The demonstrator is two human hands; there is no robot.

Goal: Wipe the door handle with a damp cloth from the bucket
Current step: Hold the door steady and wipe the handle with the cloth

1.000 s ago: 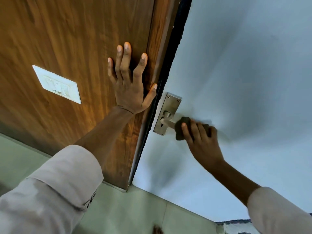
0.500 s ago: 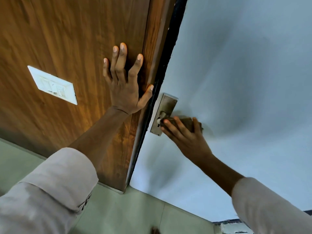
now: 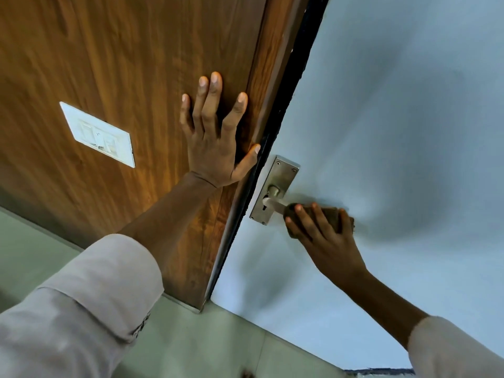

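the right hand (image 3: 324, 236), right of centre in the frame, is clenched around a dark brown damp cloth (image 3: 327, 214) wrapped over the metal lever door handle (image 3: 275, 204). the left hand (image 3: 215, 148) is pressed flat, fingers spread, on the wooden panel (image 3: 122, 64). the cloth is judged soft, light and easily bunched; the lever stiff, possibly slippery when wet. since half a second ago, the cloth has been slid outward, baring the lever's root.

Soft daylight, diffuse shadows on the door (image 3: 409, 132), wide-angle tilt, slight blur.
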